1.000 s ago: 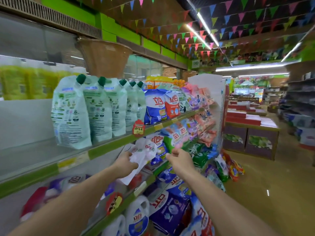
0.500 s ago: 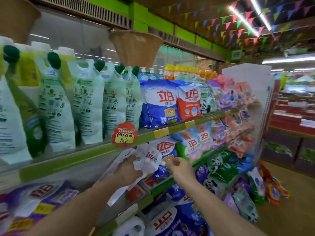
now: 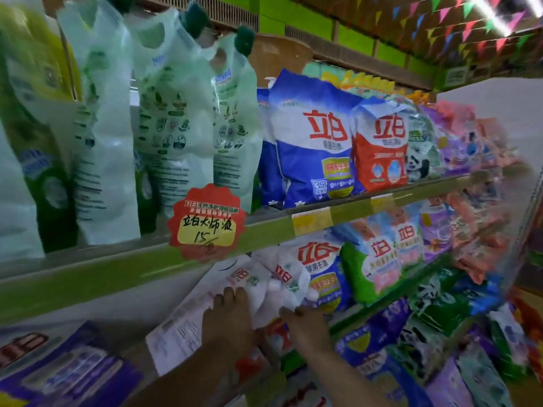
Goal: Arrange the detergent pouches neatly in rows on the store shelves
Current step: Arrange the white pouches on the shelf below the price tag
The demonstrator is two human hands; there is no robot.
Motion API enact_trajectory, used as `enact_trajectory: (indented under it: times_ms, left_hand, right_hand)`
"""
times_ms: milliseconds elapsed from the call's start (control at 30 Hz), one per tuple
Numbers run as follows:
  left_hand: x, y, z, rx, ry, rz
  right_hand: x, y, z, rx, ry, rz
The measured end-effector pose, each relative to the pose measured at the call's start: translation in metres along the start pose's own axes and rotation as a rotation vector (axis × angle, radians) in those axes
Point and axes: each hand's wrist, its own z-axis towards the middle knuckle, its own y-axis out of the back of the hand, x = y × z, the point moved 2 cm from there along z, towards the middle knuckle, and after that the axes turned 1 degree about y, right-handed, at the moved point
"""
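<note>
A tall store shelf unit fills the view, running from near left to far right, with green strips along each shelf edge point(image 3: 123, 274). On the upper shelf, a row of pale green pouches with dark green caps point(image 3: 173, 113) stands upright at the left. Just right of them stand a blue and white detergent bag point(image 3: 308, 142) and a smaller red and white bag point(image 3: 380, 148), then more bags in purple and pink trailing off to the far right, too blurred to tell apart. A red starburst price tag point(image 3: 207, 221) with handwritten numbers hangs on the upper shelf edge, below the green pouches.

On the shelf below, more bags in blue, green and pink stand in a row to the right. At the left end of that row is a white pouch with red lettering point(image 3: 258, 286), held under the price tag at the front of this lower shelf. The left hand point(image 3: 226, 318) grips its left side, fingers curled over the front of it. The right hand point(image 3: 305, 321) grips its lower right edge, fingertips pressed into the crumpled plastic. Purple packs point(image 3: 73, 374) lie at the near left on a lower level.
</note>
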Motion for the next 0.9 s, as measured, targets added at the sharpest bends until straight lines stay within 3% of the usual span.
enact_trajectory:
  times_ms: [100, 200, 367, 467, 567, 767, 900]
  left_hand:
    - [0.005, -0.013, -0.003, -0.026, 0.037, 0.077]
    - [0.014, -0.018, -0.005, -0.069, 0.070, 0.054]
    - [0.023, -0.011, -0.007, -0.144, 0.165, -0.217]
    - [0.036, -0.005, -0.008, -0.251, 0.177, -0.397]
    - [0.056, 0.004, -0.016, -0.355, 0.320, -0.611]
    - [0.098, 0.033, -0.042, -0.503, 0.510, -0.752]
    - [0.120, 0.032, -0.066, -0.528, 0.522, -0.779]
  right_hand:
    - [-0.015, -0.011, 0.014, 0.017, -0.122, 0.160]
    - [-0.020, -0.015, 0.025, -0.002, -0.068, 0.301]
    - [-0.020, -0.021, 0.034, -0.034, -0.021, 0.468]
    - [-0.020, -0.028, 0.035, -0.099, 0.035, 0.441]
    - [-0.005, -0.036, 0.031, -0.090, 0.122, 0.388]
    - [0.035, -0.056, 0.005, -0.062, 0.441, 0.189]
    - [0.044, -0.062, -0.019, -0.043, 0.636, 0.102]
